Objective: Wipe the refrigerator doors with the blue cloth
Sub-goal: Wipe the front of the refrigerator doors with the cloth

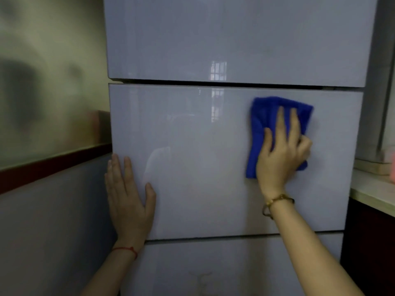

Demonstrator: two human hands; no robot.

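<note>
Pressing the blue cloth [259,133] against the middle refrigerator door [203,167], your right hand [282,152] lies over the cloth with the first two fingers straight and flat, the thumb out to the side, and the outer fingers curled in, gripping a fold at the cloth's right edge. The cloth sits in the upper right part of that door, just below the gap under the upper door [235,39]. Your left hand [128,199] is spread flat, fingers straight, resting on the middle door's lower left edge (the outer fingers reach past the door's side). A red string [126,249] circles the left wrist and a gold bracelet [275,202] the right. Below lies the lower door [213,270]. At the right edge a pale desk [374,193] shows; a blurred wall [42,82] stands at left.
</note>
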